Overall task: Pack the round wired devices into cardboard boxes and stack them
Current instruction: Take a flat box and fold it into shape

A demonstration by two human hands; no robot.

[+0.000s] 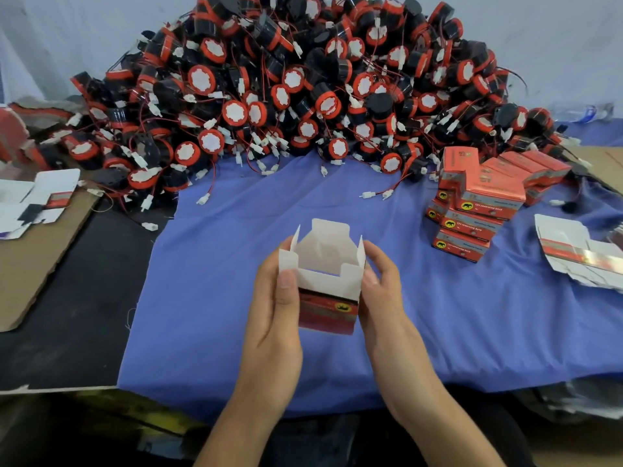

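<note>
Left hand (276, 315) and right hand (381, 298) grip open-flapped red box (325, 311); stacked boxes (472, 210) read "12v reversing horn"

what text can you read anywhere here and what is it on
"12v reversing horn", as far as the blur allows: on the grey band of the stacked boxes.
Other print on the stacked boxes: too small and blurred to read.
Held box: print too blurred to read.
Flat cartons: nothing legible.
</note>
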